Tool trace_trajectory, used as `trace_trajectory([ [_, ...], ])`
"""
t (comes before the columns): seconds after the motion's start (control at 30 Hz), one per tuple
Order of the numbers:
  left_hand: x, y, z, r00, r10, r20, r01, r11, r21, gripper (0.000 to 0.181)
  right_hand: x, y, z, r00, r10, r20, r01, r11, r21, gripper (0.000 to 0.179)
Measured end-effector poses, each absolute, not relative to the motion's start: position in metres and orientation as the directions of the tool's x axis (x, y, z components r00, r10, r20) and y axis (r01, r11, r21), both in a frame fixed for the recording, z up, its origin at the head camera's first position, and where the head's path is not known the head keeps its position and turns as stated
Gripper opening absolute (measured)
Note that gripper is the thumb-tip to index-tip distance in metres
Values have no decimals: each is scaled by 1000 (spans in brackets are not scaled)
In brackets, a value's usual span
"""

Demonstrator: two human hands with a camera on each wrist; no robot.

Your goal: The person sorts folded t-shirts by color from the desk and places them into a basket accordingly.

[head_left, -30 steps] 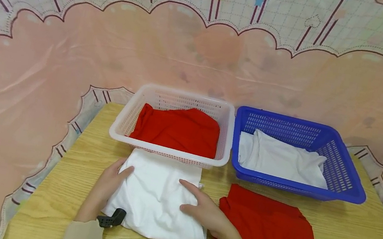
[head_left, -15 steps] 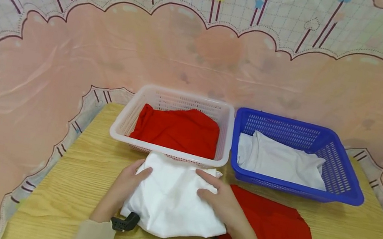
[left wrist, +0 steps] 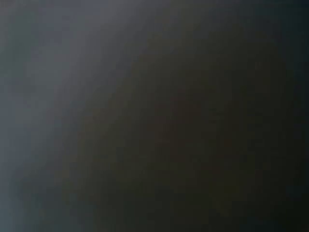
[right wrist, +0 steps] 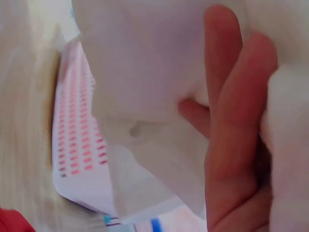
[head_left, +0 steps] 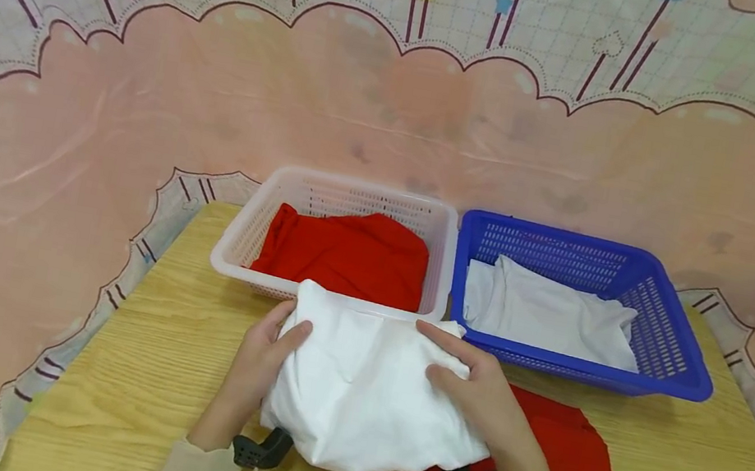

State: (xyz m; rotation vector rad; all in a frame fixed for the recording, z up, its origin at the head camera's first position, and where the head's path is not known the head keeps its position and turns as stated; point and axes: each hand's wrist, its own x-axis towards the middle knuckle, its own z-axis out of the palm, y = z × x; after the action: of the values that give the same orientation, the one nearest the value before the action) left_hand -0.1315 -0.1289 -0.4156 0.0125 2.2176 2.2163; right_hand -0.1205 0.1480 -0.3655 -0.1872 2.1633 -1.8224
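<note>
Both hands hold a folded white cloth [head_left: 368, 401] above the table, in front of the baskets. At its left edge, the left hand [head_left: 270, 347] grips it with the thumb on top. The right hand [head_left: 483, 386] grips the right side, thumb and forefinger on the upper face. From the right wrist, several fingers [right wrist: 231, 106] show against the white fabric. The left wrist view is dark and blurred. Partly behind the right forearm, a red cloth [head_left: 578, 469] lies on the table.
At the back stands a white basket [head_left: 441, 279] with a folded red cloth [head_left: 352, 252] inside. Beside it, a blue basket [head_left: 689, 363] holds white cloth [head_left: 552, 311]. A patterned curtain [head_left: 367, 117] hangs behind the wooden table [head_left: 121, 376].
Both hands have carried the white cloth to the right and lifted it, so its far edge now overlaps the white basket's front rim. It now covers part of the red cloth on the table.
</note>
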Motion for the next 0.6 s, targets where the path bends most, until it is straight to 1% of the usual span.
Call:
trace_trajectory([
  [0.1,-128,-124,-408,-996,26,80,79,-33,996,47,-119,155,-362,-937,-324,-129,79,164,-983,39],
  [0.2,-127,-121,-401,-992,43,120,118,-39,992,45,-117,160,-359,-933,-349,-84,32,150,-988,40],
  [0.27,-127,-120,-397,-989,51,142,139,-56,989,43,-116,164,-356,-937,-345,-49,-1,144,-990,39],
  [0.33,-128,-119,-393,-985,47,164,160,-78,984,43,-116,168,-354,-945,-328,-7,-40,136,-990,38],
  [0.43,-130,-117,-387,-981,33,192,188,-113,976,46,-115,173,-352,-960,-279,27,-64,124,-990,36],
  [0.5,-132,-116,-383,-978,30,207,202,-115,973,50,-116,176,-351,-968,-247,33,-63,117,-991,35],
  [0.6,-133,-112,-377,-967,63,247,237,-129,963,58,-116,180,-351,-979,-205,17,-36,88,-995,31],
])
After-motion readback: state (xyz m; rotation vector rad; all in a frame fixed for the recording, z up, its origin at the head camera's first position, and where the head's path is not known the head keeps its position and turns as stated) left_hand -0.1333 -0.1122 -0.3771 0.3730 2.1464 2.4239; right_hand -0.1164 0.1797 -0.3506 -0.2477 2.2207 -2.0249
